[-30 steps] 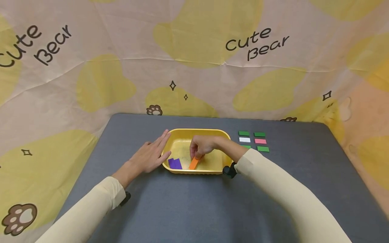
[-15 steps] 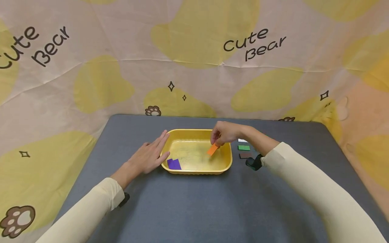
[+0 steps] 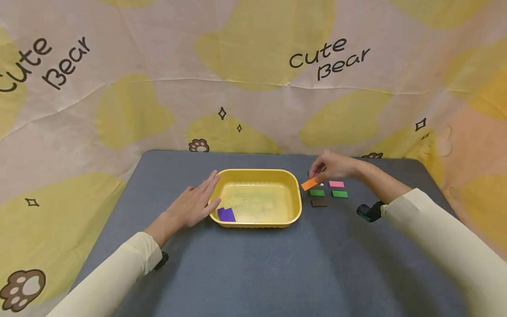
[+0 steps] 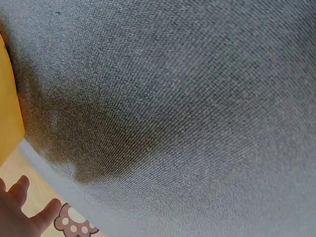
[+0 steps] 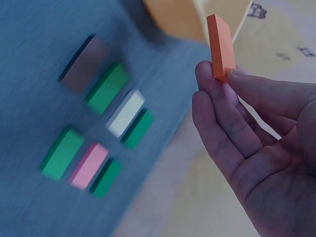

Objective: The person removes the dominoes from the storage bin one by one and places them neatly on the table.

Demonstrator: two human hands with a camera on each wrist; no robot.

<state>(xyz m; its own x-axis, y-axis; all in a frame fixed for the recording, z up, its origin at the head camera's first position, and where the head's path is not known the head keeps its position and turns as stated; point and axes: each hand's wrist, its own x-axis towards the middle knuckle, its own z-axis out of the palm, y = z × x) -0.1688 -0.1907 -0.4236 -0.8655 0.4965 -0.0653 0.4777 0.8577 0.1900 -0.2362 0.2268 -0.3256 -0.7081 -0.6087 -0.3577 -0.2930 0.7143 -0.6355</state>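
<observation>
My right hand (image 3: 333,167) pinches an orange domino-like block (image 3: 309,183) between thumb and fingers, just beyond the right rim of the yellow tray (image 3: 299,198). In the right wrist view, the orange block (image 5: 222,47) is tilted and sticks up from the fingertips. My left hand (image 3: 194,203) touches the tray's left rim with its fingers straight. Two overlapping purple blocks (image 3: 227,215) lie in the tray's near left corner. The left wrist view shows only some fingers (image 4: 45,213) and part of the tray wall (image 4: 7,103).
Right of the tray, blocks lie flat in two columns: brown (image 5: 84,64), green (image 5: 107,88), white (image 5: 125,113) and green (image 5: 138,128); then green (image 5: 62,153), pink (image 5: 89,165) and green (image 5: 106,177). A printed cloth (image 3: 253,110) hangs behind the grey table (image 3: 253,273).
My right hand has lifted the orange block out of the tray and carried it right, past the rim and toward the columns of blocks. My left hand stays at the tray's left side.
</observation>
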